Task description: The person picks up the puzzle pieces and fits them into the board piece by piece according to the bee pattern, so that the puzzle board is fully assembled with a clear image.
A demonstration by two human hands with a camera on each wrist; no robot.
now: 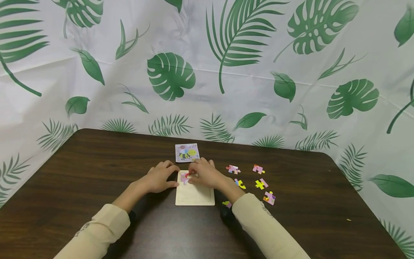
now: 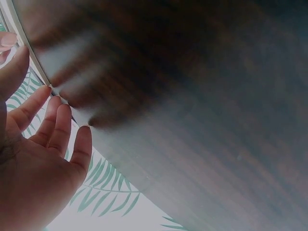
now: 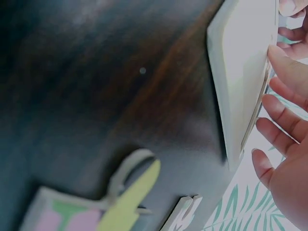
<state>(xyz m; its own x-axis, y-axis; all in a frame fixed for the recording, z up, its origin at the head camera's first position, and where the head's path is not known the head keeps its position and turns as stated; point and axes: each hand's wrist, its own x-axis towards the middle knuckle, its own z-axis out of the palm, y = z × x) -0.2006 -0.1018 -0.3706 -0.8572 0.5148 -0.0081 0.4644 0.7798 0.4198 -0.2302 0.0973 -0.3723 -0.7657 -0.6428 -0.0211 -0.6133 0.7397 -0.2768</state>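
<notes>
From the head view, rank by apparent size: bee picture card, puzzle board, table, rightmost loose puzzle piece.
Largest to smallest:
1. Table
2. Puzzle board, partly covered
3. Bee picture card
4. Rightmost loose puzzle piece

The bright head view shows glare on the table (image 1: 181, 232), while the 2 wrist views look dim and hazy.

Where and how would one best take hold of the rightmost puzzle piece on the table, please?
I would pinch the rightmost puzzle piece by two opposite edges, coming from above with the right hand. It lies flat on the table, apart from its neighbours, so finger and thumb should have room, and its thin edges seem the best hold.
</notes>
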